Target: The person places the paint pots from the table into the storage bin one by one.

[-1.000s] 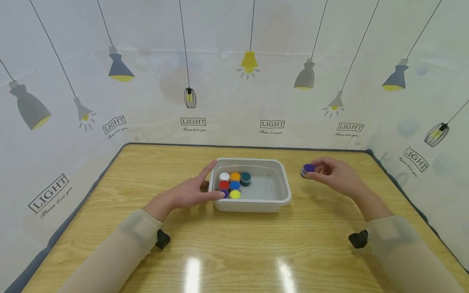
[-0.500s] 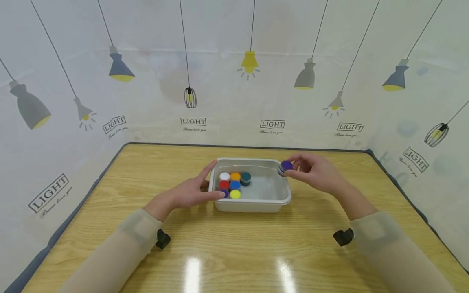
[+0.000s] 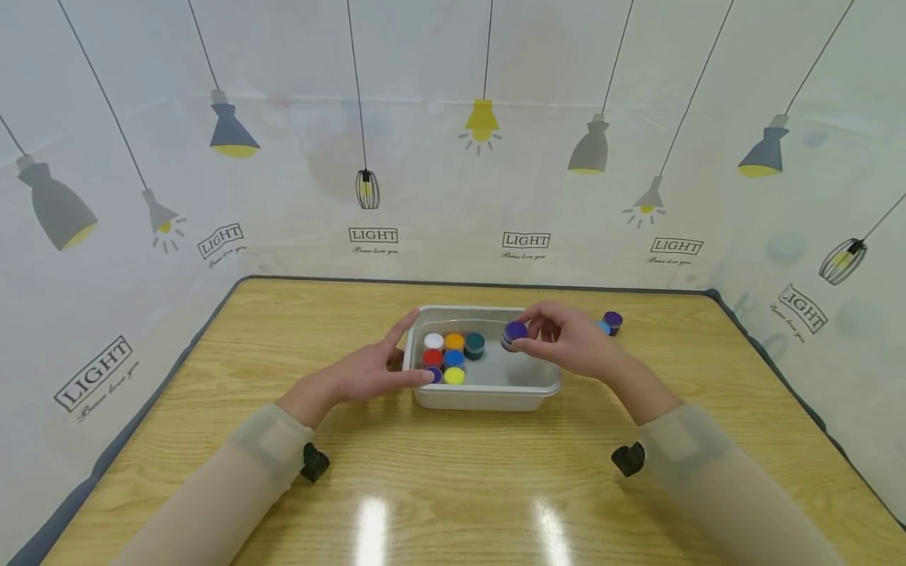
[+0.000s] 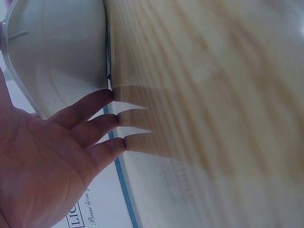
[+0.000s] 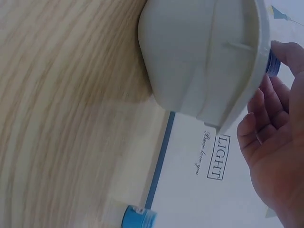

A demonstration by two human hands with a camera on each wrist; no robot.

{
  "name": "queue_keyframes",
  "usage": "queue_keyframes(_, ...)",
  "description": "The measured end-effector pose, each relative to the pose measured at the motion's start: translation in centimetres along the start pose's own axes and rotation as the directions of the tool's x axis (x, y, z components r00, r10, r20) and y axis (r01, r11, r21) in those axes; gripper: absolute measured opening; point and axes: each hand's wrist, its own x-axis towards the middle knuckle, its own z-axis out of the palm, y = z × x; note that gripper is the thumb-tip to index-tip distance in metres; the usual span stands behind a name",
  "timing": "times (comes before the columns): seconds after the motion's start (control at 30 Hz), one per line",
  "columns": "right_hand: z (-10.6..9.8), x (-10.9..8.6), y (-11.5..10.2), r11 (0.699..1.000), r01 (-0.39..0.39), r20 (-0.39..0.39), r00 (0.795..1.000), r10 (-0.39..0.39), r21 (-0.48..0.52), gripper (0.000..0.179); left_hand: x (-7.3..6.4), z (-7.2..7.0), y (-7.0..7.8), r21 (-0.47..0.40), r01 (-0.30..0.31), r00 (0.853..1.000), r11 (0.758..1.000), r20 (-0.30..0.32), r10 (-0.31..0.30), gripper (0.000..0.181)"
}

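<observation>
A white plastic tub (image 3: 488, 401) stands on the table; several small paint pots, among them a red-lidded pot (image 3: 432, 358) and a yellow-lidded pot (image 3: 454, 376), fill its left side. My left hand (image 3: 368, 369) rests on the tub's left end, thumb over the rim and index finger along the back corner. In the left wrist view, the other fingers of that hand (image 4: 52, 152) are stretched out, tips at the tabletop. My right hand (image 3: 569, 338) pinches a purple-lidded paint pot (image 3: 514, 334) between thumb and fingers, above the tub's right half. The tub wall partly hides this pot in the right wrist view.
Right of the tub, beyond my right hand, another purple-lidded pot (image 3: 613, 320) and a light blue pot (image 5: 137, 217) stand on the wooden table (image 3: 453, 472). A wall sheet printed with lamps (image 3: 425, 259) rises behind the table's dark edge.
My right hand has carried the purple-lidded paint pot leftward, from beside the tub to over its inside, uncovering two pots on the table. My left hand has stayed in place.
</observation>
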Motion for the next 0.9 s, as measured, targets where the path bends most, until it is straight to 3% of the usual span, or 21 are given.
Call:
queue_keyframes(0.5, 2.5, 2.7, -0.6, 0.999, 0.016, 0.028, 0.999, -0.015, -0.030, 0.034, 0.0, 0.1, 0.3, -0.007, 0.015, 1.000, 1.000, -0.003, -0.015, 0.115)
queue_keyframes(0.9, 3.8, 3.8, -0.4, 0.999, -0.037, 0.080, 0.996, 0.039, -0.025, 0.034, -0.2, 0.3, 0.2, -0.005, 0.012, 1.000, 1.000, -0.016, -0.012, 0.113)
